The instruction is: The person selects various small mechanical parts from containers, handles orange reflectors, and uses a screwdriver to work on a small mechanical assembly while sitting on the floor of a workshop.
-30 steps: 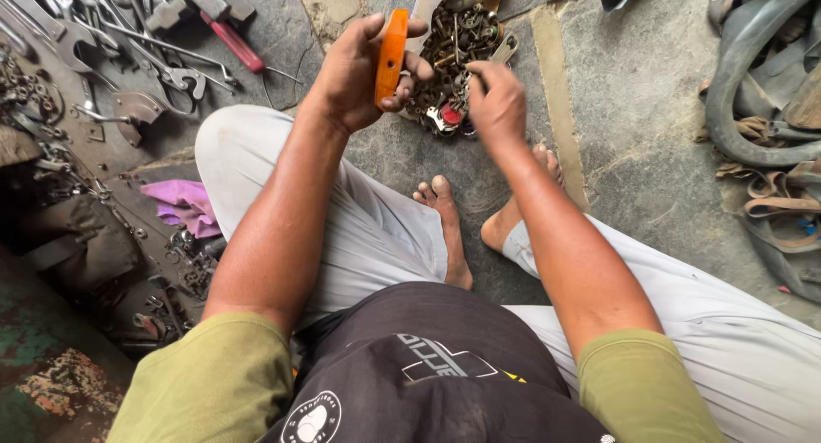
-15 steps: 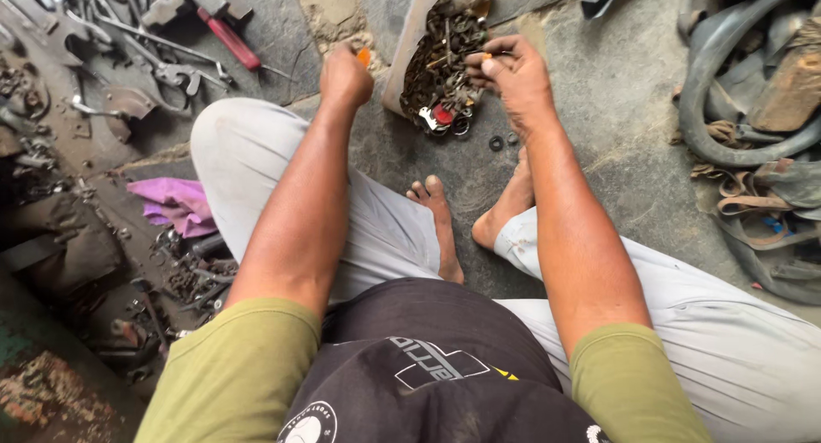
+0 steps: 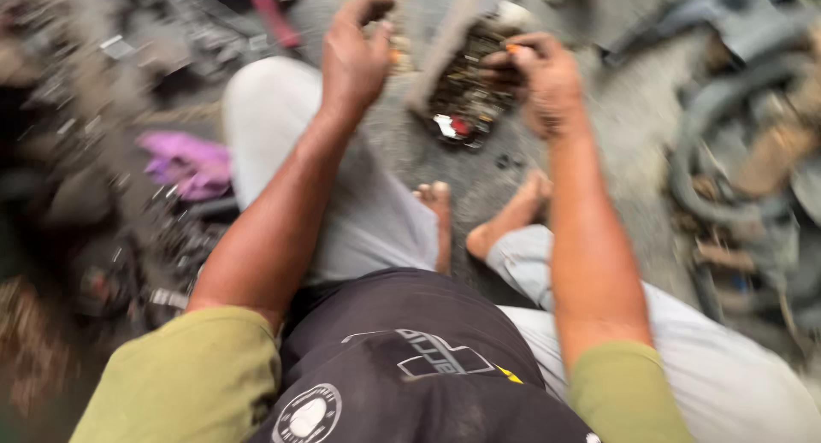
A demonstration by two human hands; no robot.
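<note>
You are sitting on the floor with your bare feet crossed in front of you. The picture is blurry.

Your left hand is up at 11 o'clock. Its fingers curl in, but you cannot tell if it holds anything.

Your right hand is at 1 o'clock, right at the edge of the tray. Its fingertips pinch a tiny orange bit.

The tray sits at 12 o'clock, just past your feet, full of small dark metal bits.

A purple rag lies at 9 o'clock. Grey hoses pile up at 3 o'clock.
</note>
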